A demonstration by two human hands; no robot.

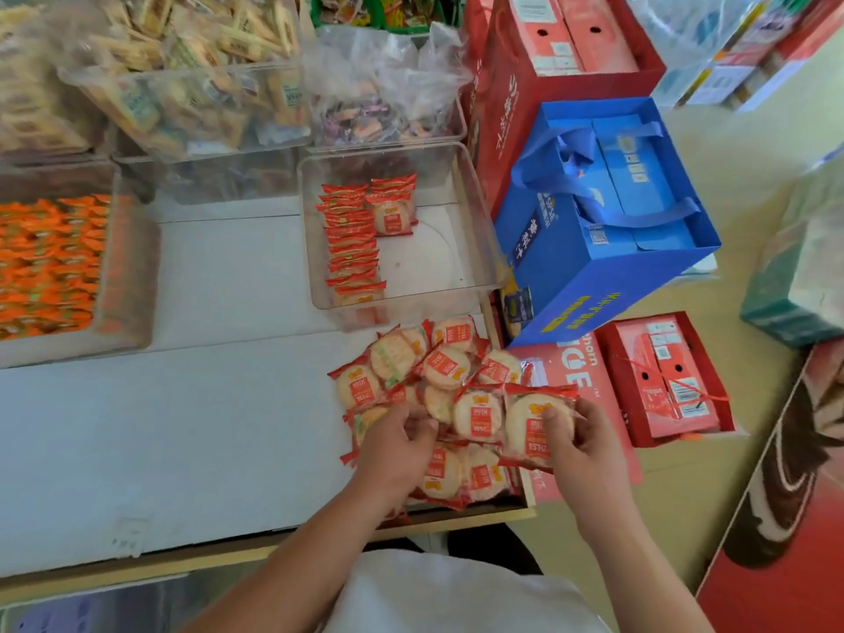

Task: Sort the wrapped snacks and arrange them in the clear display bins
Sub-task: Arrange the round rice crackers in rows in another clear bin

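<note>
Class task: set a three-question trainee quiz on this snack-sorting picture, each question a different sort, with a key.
1. True or false: the right hand holds a packet.
2. What stands just right of the part-filled bin? A a blue bag; B a green bucket; C a black crate.
3. Fill in: the bin's long row runs along its ___ side.
Key: 1 true; 2 A; 3 left.
</note>
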